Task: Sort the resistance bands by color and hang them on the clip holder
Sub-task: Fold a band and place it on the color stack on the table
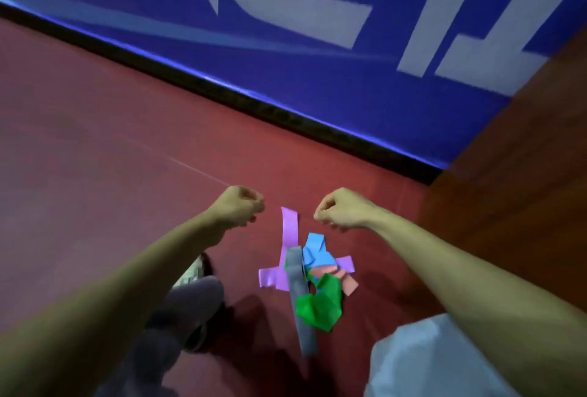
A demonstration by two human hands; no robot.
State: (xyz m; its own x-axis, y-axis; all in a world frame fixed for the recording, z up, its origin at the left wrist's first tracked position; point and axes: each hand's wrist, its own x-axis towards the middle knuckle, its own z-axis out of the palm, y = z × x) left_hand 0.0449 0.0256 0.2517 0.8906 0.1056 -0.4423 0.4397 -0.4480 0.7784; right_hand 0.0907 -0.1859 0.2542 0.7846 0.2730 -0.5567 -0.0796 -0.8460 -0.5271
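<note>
A heap of resistance bands lies on the red floor between my arms. It holds a purple band (289, 231), a blue one (314, 249), a grey strip (300, 298), a green one (320, 303) and a pink one (347, 285), all tangled together. My left hand (239, 207) and right hand (343, 211) hover beyond the heap with fingers curled. Each pinches a thin pale string (197, 171) that stretches away to the upper left. No clip holder is in view.
A blue wall banner with pale lettering (317, 56) rises behind a black skirting strip (254, 103). A brown wooden panel (524, 158) closes the right side. My shoe (193, 269) and dark trouser leg are at lower left, a pale grey knee (428, 361) at lower right.
</note>
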